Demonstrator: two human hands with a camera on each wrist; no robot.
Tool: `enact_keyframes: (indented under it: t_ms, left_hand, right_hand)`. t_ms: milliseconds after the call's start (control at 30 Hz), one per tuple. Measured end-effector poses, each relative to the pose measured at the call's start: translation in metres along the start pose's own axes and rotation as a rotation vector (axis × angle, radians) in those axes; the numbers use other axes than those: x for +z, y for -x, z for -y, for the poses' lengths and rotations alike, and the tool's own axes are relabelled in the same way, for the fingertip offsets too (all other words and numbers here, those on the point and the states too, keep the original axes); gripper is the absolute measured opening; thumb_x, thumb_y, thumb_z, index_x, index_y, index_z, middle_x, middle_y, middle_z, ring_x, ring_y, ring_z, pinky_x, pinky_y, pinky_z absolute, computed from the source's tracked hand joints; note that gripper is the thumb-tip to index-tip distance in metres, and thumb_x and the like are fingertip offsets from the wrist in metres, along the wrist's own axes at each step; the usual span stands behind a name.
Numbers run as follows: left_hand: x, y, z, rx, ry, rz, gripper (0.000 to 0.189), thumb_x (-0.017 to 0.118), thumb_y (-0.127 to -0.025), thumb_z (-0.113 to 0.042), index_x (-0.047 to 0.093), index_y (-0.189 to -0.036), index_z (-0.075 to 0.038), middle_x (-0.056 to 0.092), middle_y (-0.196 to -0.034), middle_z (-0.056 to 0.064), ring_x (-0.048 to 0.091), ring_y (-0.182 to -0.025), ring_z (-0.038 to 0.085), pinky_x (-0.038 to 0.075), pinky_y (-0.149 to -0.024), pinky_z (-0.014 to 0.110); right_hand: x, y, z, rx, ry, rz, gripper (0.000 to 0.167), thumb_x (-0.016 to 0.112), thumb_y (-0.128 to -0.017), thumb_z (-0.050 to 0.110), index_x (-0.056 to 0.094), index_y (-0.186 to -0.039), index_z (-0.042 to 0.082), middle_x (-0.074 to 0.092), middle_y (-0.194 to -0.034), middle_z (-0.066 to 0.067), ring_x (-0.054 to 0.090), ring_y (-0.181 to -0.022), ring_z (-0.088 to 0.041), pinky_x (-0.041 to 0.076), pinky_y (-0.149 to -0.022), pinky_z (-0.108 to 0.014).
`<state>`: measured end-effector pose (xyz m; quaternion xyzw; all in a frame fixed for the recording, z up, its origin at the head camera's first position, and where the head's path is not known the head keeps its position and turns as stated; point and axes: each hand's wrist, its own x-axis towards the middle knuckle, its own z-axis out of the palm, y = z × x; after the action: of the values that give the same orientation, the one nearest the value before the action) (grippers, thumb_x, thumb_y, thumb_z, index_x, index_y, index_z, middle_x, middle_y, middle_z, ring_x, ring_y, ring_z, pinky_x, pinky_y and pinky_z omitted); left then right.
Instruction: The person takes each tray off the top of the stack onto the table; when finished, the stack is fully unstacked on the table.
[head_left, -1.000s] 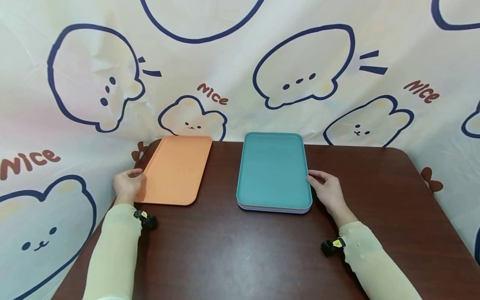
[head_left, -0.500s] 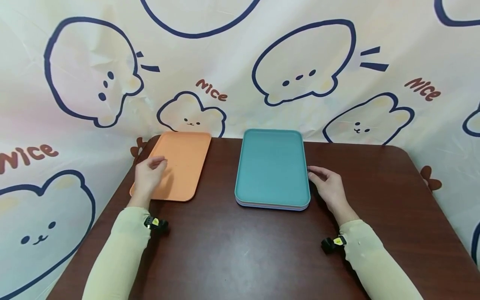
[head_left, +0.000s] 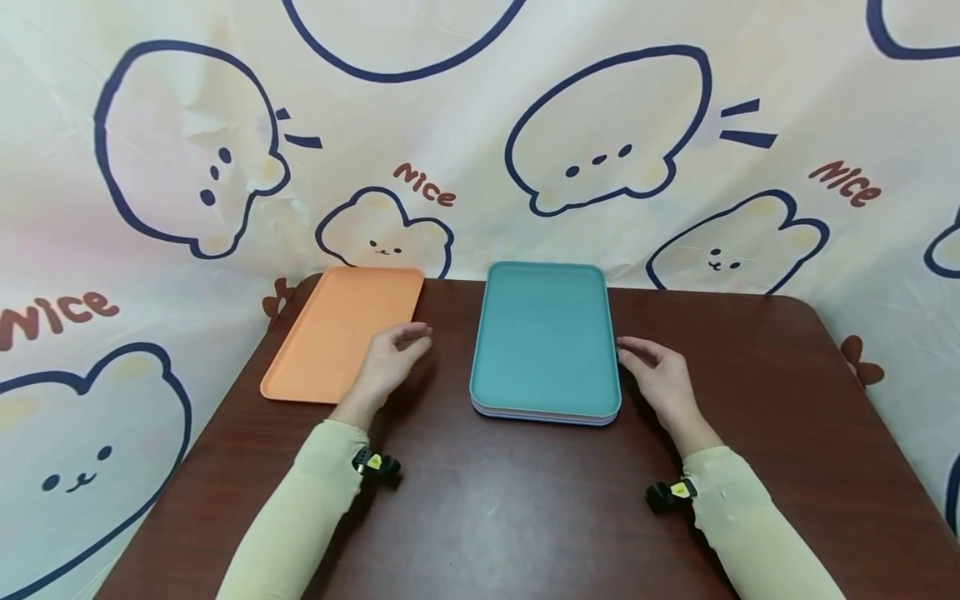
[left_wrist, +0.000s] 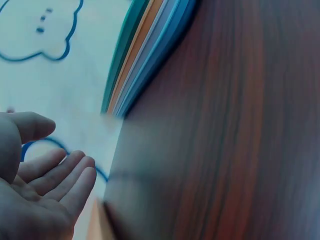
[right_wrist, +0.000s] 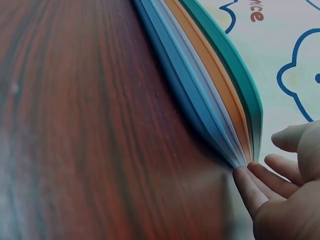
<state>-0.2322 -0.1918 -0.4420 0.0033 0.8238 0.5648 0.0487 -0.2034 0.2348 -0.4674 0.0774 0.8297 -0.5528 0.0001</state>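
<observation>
The stack of trays (head_left: 546, 342) sits near the back of the brown surface (head_left: 480, 508), green on top, then orange, pale purple and blue. The right hand (head_left: 660, 379) touches its right side with its fingertips, thumb held apart. The left hand (head_left: 390, 358) has loose fingers and holds nothing, between the stack and a flat orange tray (head_left: 326, 333). Behind hangs a cloth (head_left: 465, 125) with bear drawings.

Tray (head_left: 333, 335) L, stack (head_left: 544, 340) R, both on tbl (head_left: 487, 508)
</observation>
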Motion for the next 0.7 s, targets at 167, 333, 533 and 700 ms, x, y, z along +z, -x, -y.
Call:
enact_keyframes:
  t_ms: [167, 333, 533, 700]
  left_hand:
    - [0.028, 0.000, -0.008, -0.005, -0.005, 0.030, 0.047, 0.064, -0.109, -0.021, 0.058, -0.152, -0.004, 0.062, -0.154, 0.016, 0.057, -0.144, 0.035, 0.048, -0.122, 0.054]
    - [0.050, -0.002, -0.011, 0.014, 0.018, 0.062, 0.049, 0.067, -0.106, -0.017, 0.058, -0.152, -0.001, 0.062, -0.153, 0.019, 0.061, -0.142, 0.036, 0.052, -0.118, 0.053]
    - [0.071, -0.004, -0.012, 0.015, 0.053, 0.101, 0.056, 0.069, -0.103, -0.010, 0.052, -0.156, 0.001, 0.057, -0.157, 0.023, 0.060, -0.144, 0.038, 0.053, -0.116, 0.052]
    - [0.081, -0.005, -0.011, 0.026, 0.067, 0.081, 0.056, 0.065, -0.102, 0.000, 0.051, -0.155, 0.004, 0.057, -0.155, 0.025, 0.060, -0.143, 0.040, 0.053, -0.117, 0.050]
  right_hand:
    - [0.001, 0.001, 0.001, 0.008, -0.007, 0.012, 0.046, 0.064, -0.110, 0.031, 0.064, -0.150, 0.008, 0.063, -0.154, -0.013, 0.054, -0.146, -0.027, 0.048, -0.103, -0.015]
    - [0.001, 0.001, 0.001, 0.016, -0.015, 0.029, 0.049, 0.065, -0.109, 0.032, 0.063, -0.151, 0.007, 0.061, -0.156, -0.016, 0.054, -0.145, -0.029, 0.047, -0.096, -0.008]
    - [0.004, 0.003, 0.000, 0.014, -0.032, 0.048, 0.049, 0.065, -0.109, 0.028, 0.061, -0.152, 0.005, 0.058, -0.157, -0.019, 0.052, -0.143, -0.028, 0.048, -0.086, -0.004]
    - [0.007, 0.004, 0.000, -0.003, -0.040, 0.059, 0.048, 0.067, -0.108, 0.021, 0.061, -0.152, 0.002, 0.060, -0.154, -0.023, 0.057, -0.140, -0.031, 0.051, -0.085, -0.005]
